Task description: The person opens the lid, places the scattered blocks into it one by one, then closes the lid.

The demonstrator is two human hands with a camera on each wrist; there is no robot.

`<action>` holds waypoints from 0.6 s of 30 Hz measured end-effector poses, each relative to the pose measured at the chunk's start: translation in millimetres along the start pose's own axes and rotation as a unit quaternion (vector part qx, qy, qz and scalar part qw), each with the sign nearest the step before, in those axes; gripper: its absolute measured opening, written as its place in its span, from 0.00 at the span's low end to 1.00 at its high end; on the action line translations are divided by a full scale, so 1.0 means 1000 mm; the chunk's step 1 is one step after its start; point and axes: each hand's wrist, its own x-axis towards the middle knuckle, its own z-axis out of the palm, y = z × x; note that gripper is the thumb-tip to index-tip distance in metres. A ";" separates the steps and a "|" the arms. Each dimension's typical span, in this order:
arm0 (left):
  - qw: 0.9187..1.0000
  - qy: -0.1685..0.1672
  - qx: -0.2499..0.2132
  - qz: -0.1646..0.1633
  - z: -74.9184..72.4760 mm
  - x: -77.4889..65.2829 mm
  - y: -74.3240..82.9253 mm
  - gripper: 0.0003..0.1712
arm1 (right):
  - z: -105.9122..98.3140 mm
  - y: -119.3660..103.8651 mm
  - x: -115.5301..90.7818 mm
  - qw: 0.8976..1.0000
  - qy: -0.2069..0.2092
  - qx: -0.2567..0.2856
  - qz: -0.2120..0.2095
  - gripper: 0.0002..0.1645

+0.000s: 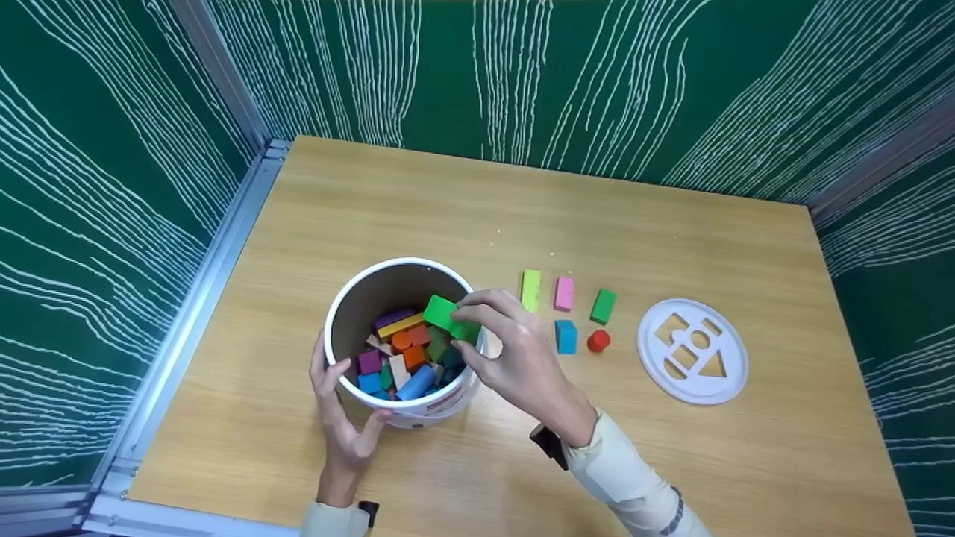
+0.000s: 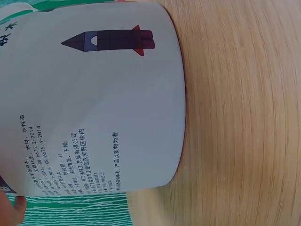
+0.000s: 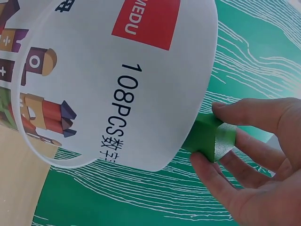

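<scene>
A white round bucket (image 1: 440, 406) of colourful toy blocks stands upright on the table, its top uncovered. My left hand (image 1: 345, 429) holds its near left side, fingers spread round the wall and at the rim. Only a fingertip of that hand (image 2: 15, 212) shows in the left wrist view, beside the printed bucket wall (image 2: 113, 89). Over the right rim, my right hand (image 1: 515, 358) pinches a green block (image 1: 442, 312) between thumb and fingers. The right wrist view shows the green block (image 3: 209, 136) at the bucket's mouth, partly hidden behind the rim.
Right of the bucket lie a yellow-green block (image 1: 530, 289), a pink block (image 1: 564, 294), a green block (image 1: 603, 306), a blue block (image 1: 565, 337) and a red cylinder (image 1: 598, 341). Farther right is a white lid with shaped holes (image 1: 690, 380). Green walls (image 1: 448, 74) border the wooden table (image 1: 418, 201).
</scene>
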 end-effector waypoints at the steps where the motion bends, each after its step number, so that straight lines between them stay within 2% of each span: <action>1: 1.000 -0.001 0.000 -0.001 0.000 0.000 0.000 0.37 | 0.000 0.000 0.000 1.000 -0.005 -0.001 0.003 0.15; 12: 1.000 -0.006 0.009 -0.009 0.000 0.000 0.001 0.38 | 0.011 -0.002 0.004 0.997 -0.072 -0.010 0.035 0.17; 18: 1.000 -0.007 0.010 -0.010 0.000 0.000 0.002 0.37 | 0.020 0.000 0.006 0.993 -0.113 -0.012 0.037 0.15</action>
